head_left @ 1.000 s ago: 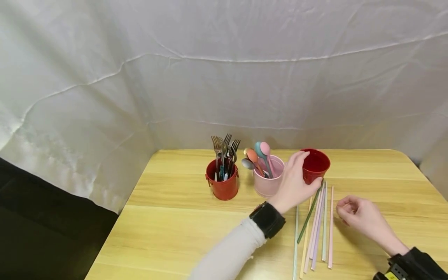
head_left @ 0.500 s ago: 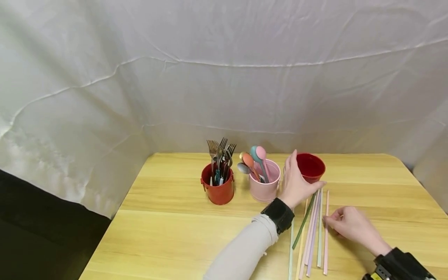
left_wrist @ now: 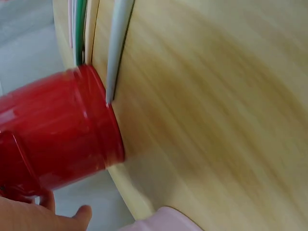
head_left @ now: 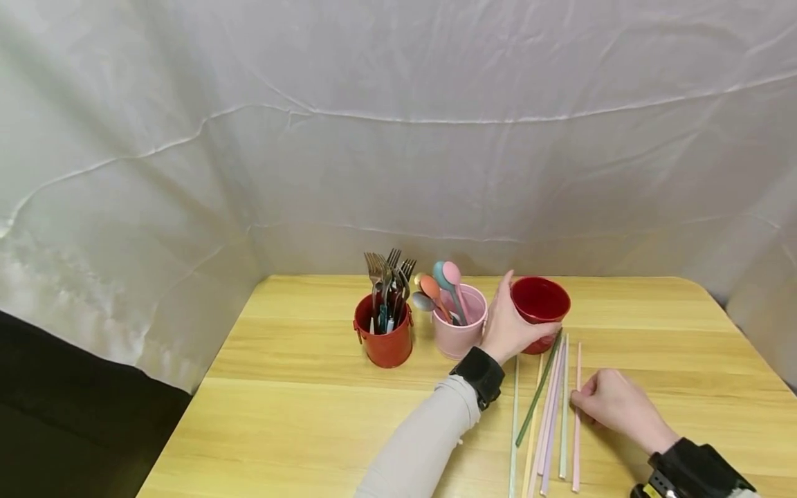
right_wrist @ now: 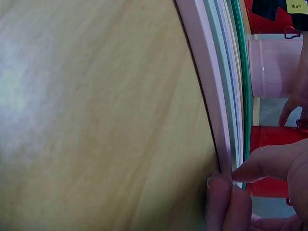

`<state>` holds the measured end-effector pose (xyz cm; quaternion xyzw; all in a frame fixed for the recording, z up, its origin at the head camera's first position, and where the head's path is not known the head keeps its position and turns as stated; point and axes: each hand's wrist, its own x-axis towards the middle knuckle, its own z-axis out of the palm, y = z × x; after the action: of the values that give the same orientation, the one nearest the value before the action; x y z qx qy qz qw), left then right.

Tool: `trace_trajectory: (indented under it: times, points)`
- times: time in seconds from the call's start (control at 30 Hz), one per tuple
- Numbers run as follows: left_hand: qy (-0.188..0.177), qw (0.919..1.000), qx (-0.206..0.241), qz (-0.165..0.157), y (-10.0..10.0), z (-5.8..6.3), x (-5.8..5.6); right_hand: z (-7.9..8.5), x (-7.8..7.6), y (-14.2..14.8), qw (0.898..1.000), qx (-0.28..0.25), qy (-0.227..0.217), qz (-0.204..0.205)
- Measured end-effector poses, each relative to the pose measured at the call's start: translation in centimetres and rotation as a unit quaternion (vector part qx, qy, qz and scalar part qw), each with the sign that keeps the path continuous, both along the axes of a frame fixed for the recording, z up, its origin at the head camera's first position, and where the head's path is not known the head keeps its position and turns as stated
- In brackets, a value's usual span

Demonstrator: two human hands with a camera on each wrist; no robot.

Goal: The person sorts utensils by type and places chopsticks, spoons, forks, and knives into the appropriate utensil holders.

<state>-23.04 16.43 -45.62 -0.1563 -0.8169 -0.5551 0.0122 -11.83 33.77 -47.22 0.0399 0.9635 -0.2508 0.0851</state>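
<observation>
My left hand [head_left: 512, 330] holds the red bucket [head_left: 540, 299] at the back right, its thumb across the bucket's front and its fingers on the left side. In the left wrist view the red bucket [left_wrist: 57, 132] stands on the table, with fingertips [left_wrist: 83, 214] by its wire handle. My right hand [head_left: 616, 404] pinches the pink chopstick [head_left: 577, 449], the rightmost of several. In the right wrist view, thumb and fingers close on this pink chopstick [right_wrist: 204, 67], which lies along the table. A dark green chopstick [head_left: 531, 408] slants across the others toward the red bucket.
Left of the left hand stands a pink bucket [head_left: 457, 339] with several spoons. Beside it is another red bucket [head_left: 389, 349] full of forks. A pale grey cloth [head_left: 398, 173] hangs behind the wooden table [head_left: 299, 415].
My right hand has moved left to the pink chopstick and now pinches it. My left hand has come down closer around the red bucket, its thumb now across the front. The view has shifted slightly.
</observation>
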Motion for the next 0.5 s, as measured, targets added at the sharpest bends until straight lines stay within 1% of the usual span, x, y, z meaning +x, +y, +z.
trace_trajectory:
  times: [0.17,0.27,0.37,0.5]
  points:
    - [0.013,0.9994,-0.024,-0.021,-0.6,0.0,-0.8,0.4,-0.2,0.2,1.000,0.022,-0.002,-0.001]
    - [0.017,0.9990,-0.019,-0.036,-1.1,-0.2,-1.5,0.7,-0.4,0.4,0.999,0.038,-0.005,-0.002]
    - [-0.004,0.9988,0.003,-0.048,-1.6,-0.2,-1.7,0.6,-0.6,0.7,0.999,0.051,-0.013,-0.007]
    - [-0.031,0.9981,0.019,-0.051,-2.0,0.0,-1.6,0.6,-0.6,1.1,0.998,0.051,-0.020,-0.003]
